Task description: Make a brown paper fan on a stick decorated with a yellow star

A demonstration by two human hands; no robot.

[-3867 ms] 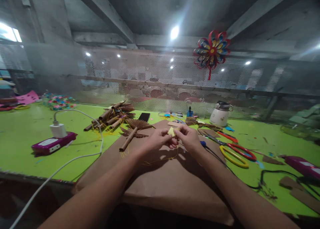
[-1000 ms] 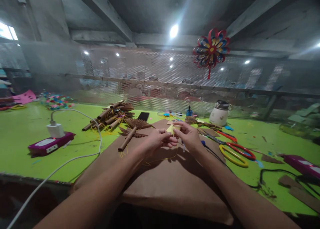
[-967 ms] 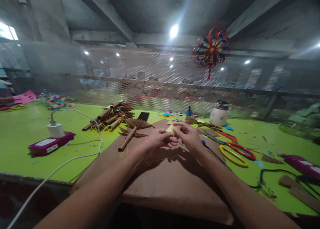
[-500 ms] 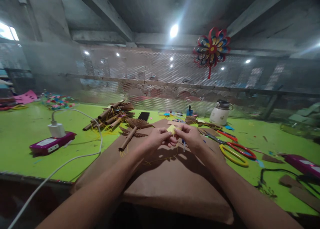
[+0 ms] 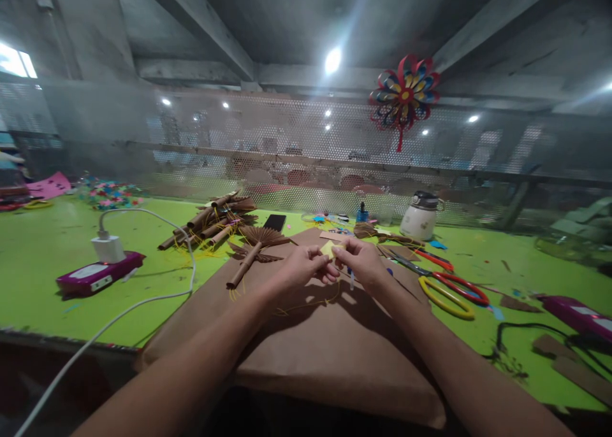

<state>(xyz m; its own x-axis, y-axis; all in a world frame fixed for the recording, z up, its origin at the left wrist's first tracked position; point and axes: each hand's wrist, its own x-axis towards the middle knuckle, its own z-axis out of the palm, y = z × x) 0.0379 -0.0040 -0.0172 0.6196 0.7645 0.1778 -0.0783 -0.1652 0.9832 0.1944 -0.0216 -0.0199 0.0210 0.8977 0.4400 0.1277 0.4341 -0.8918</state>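
Between both hands is a small pale yellow piece of paper [image 5: 329, 249], pinched at its edges above the brown paper sheet [image 5: 329, 354]. My left hand [image 5: 306, 266] grips it from the left with thumb and fingers. From the right, my right hand [image 5: 361, 258] holds it between thumb and forefinger. A thin yellow string [image 5: 310, 304] trails on the brown sheet below the hands. Left of them lies a brown rolled paper tube [image 5: 245, 266] with pleated paper fans [image 5: 262, 236] at its upper end. A blue-tipped item under my right hand is mostly hidden.
A pile of brown paper rolls [image 5: 215, 219] and a dark phone [image 5: 275, 222] lie at back left. Scissors with red and yellow handles [image 5: 447, 297] and a white bottle [image 5: 419, 217] are right. A purple power strip [image 5: 98, 278] with a white cable [image 5: 157, 295] sits left.
The yellow paper is turned slightly between the fingers and shows a little more of its surface. Both hands stay in nearly the same place.
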